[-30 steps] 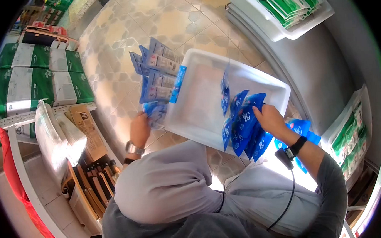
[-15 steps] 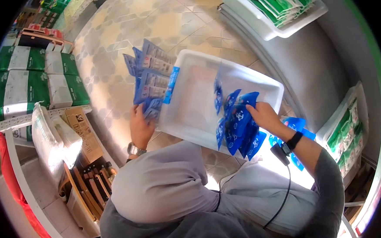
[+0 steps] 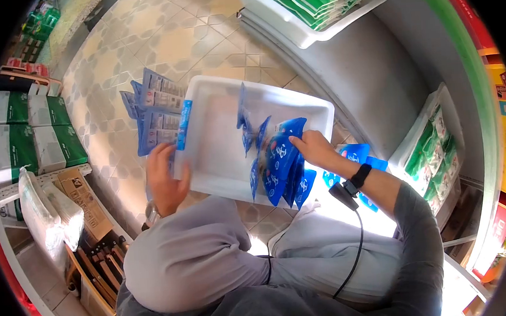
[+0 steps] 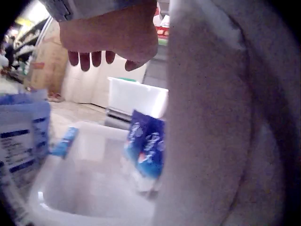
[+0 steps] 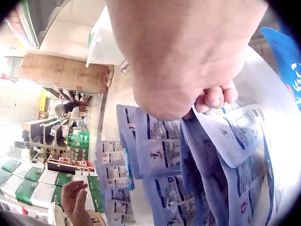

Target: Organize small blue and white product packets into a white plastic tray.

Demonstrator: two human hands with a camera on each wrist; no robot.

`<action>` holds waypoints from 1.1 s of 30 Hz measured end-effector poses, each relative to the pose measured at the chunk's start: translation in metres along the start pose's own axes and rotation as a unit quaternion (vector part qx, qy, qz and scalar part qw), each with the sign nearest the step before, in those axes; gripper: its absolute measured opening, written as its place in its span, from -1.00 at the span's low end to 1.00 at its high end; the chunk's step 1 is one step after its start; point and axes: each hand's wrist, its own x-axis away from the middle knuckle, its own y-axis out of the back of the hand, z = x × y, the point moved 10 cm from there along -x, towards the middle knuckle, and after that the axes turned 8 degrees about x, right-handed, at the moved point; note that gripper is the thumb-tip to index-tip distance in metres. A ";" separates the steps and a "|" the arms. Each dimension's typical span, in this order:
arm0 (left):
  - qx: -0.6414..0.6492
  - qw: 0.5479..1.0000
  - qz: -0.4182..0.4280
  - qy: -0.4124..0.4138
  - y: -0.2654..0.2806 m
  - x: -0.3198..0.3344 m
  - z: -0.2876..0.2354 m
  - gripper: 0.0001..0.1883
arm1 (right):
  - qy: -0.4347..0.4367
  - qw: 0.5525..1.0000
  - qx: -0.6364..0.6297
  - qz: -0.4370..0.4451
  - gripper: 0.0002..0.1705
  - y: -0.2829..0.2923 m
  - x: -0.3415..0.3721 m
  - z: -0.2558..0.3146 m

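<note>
A white plastic tub (image 3: 214, 143) sits in front of the person's knees. Over its right part hang several blue printed packets (image 3: 281, 156), also seen in the left wrist view as blue packets (image 4: 145, 143). My right hand (image 3: 317, 149) pinches the top edge of one; the right wrist view shows its curled fingers (image 5: 215, 98) on the packet (image 5: 235, 134). My left hand (image 3: 166, 185) is by the tub's left rim, fingers apart and loose, holding nothing. Connected blue packets (image 3: 161, 129) hang outside that rim, printed backs facing up.
More blue packets (image 3: 354, 154) lie right of the right wrist. A white bin of green packets (image 3: 313, 6) stands at the back, another bin (image 3: 427, 159) at the right. Green-and-white packs (image 3: 12, 149) and a cardboard box (image 3: 85, 206) are at the left.
My left hand has let go of the packets outside the left rim and moved toward the tub. The right hand keeps its pinch. The head view has swung right.
</note>
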 end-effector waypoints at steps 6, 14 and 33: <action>0.143 0.972 0.185 -0.014 -0.101 -0.040 -0.055 -0.09 | 0.004 1.000 -0.009 -0.028 -0.31 0.005 0.009 -0.002; -0.036 0.974 0.225 0.011 -0.184 -0.065 -0.082 0.10 | -0.030 0.998 0.006 -0.058 -0.31 -0.006 0.005 -0.017; 0.077 0.971 0.214 0.069 -0.188 -0.083 -0.005 -0.67 | -0.082 0.996 -0.019 0.005 -0.30 -0.013 0.003 -0.011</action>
